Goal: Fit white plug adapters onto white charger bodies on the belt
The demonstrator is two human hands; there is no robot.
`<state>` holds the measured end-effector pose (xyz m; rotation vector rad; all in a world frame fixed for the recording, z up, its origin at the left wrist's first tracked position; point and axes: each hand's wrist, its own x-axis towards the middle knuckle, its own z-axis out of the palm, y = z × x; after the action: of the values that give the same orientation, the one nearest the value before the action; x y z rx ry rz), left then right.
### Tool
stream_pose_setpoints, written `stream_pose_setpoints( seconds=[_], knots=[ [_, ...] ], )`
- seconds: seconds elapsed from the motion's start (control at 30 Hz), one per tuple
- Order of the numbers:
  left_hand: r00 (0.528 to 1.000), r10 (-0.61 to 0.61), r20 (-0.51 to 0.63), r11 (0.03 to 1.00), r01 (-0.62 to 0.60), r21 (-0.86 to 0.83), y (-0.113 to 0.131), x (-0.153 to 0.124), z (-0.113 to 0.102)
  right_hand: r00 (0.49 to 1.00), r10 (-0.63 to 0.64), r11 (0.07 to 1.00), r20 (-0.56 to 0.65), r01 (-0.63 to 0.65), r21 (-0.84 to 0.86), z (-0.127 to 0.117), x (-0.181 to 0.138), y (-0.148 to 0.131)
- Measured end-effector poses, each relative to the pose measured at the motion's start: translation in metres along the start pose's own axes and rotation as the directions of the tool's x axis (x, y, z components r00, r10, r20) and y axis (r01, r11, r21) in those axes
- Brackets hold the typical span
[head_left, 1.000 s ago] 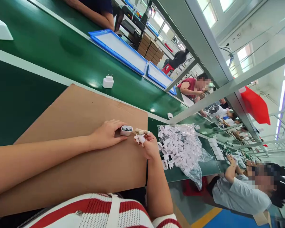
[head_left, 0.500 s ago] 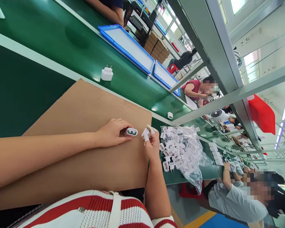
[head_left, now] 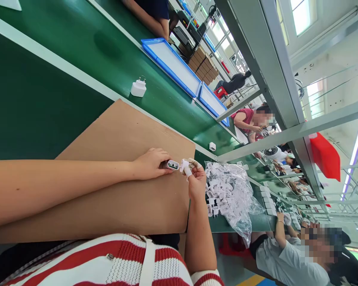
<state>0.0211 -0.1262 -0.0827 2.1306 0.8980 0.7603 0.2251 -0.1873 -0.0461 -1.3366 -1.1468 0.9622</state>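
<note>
My left hand [head_left: 150, 163] rests on a brown cardboard sheet [head_left: 119, 143] and grips a small white charger shell [head_left: 173, 165] with its open end facing right. My right hand [head_left: 197, 178], with taped fingertips, pinches a small white plug piece [head_left: 185, 167] right at the shell's opening. Just to the right of my right hand lies a clear plastic bag [head_left: 229, 194] full of several white plug pieces.
A finished white charger [head_left: 138, 87] stands on the green conveyor belt [head_left: 77, 43] beyond the cardboard, and a small white part [head_left: 212, 146] lies farther right. Two blue trays [head_left: 173, 65] sit across the belt. Other people work along the line at right and across.
My right hand has brought the plug piece left, up against the open end of the shell. The view has shifted slightly, and the left hand has kept its hold.
</note>
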Motion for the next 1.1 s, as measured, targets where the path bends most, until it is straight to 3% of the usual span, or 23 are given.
stream_pose_setpoints(
  seconds=[0.1, 0.2, 0.3, 0.4, 0.5, 0.63, 0.77, 0.93, 1.1],
  knots=[
    [1.000, 0.009, -0.006, 1.000, -0.009, -0.004, -0.003, 0.001, 0.002, 0.985, -0.161, 0.942, 0.066, 0.173, -0.289, 0.003, 0.000, -0.012],
    [1.000, 0.011, -0.022, 1.000, -0.011, -0.004, -0.006, 0.001, 0.005, 0.922, -0.319, 0.694, 0.220, 0.385, -0.609, 0.004, -0.001, -0.022],
    [0.999, 0.023, -0.032, 1.000, -0.023, 0.003, -0.007, 0.002, 0.006, 0.860, -0.337, 0.476, 0.384, 0.507, -0.719, 0.007, -0.001, -0.025],
    [0.998, 0.039, -0.041, 0.999, -0.039, 0.007, -0.009, 0.002, 0.006, 0.805, -0.313, 0.362, 0.504, 0.592, -0.720, 0.010, 0.003, -0.023],
    [0.998, 0.044, -0.045, 0.999, -0.044, 0.001, -0.010, 0.002, 0.006, 0.775, -0.302, 0.349, 0.555, 0.631, -0.693, 0.011, 0.008, -0.021],
    [0.998, 0.047, -0.045, 0.999, -0.047, -0.004, -0.011, 0.002, 0.007, 0.782, -0.281, 0.364, 0.557, 0.624, -0.692, 0.009, 0.015, -0.020],
    [0.997, 0.061, -0.051, 0.998, -0.062, -0.010, -0.011, 0.002, 0.008, 0.787, -0.260, 0.278, 0.560, 0.616, -0.737, 0.012, 0.016, -0.019],
    [0.994, 0.079, -0.069, 0.997, -0.080, -0.002, -0.010, 0.001, 0.007, 0.850, -0.176, 0.211, 0.497, 0.525, -0.824, 0.021, 0.018, -0.024],
    [0.994, 0.070, -0.086, 0.998, -0.070, 0.003, -0.009, 0.002, 0.009, 0.907, -0.163, 0.262, 0.388, 0.419, -0.869, 0.023, 0.015, -0.023]
  ],
)
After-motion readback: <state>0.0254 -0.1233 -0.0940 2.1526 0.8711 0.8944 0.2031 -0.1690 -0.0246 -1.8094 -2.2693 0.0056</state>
